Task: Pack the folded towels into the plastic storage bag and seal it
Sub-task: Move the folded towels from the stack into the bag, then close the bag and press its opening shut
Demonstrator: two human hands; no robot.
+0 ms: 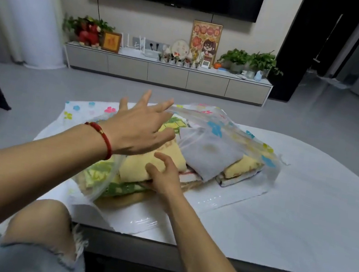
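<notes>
Okay, state from the head view:

Table: white low table (291,216), person seated at its near edge, bare knees in frayed denim shorts at the bottom of the view.
Bag: clear plastic storage bag (220,128) with coloured flower prints, lying on the table centre-left; its mouth faces the person and gapes – not sealed.
Towels: stack of folded towels (208,157) already inside the bag. A grey one sits on top toward the right, yellow ones lie under it, and a green-patterned one is low at the near left.
Top yellow towel: yellow towel (144,168) at the bag mouth, partly in, near edge sticking out toward the person.
Left hand: left hand (139,129) open, fingers spread and extended, hovering over the left part of the stack (contact with the plastic – can't tell). Red bead bracelet (104,138) on that wrist.
Right hand: right hand (162,173) with fingers curled and pressing on the near edge of the yellow towel, thumb on top; it is gripping or pushing the fabric, not flat.
Background: TV cabinet (167,75) against the far wall with plants and framed pictures, dark TV above.
</notes>
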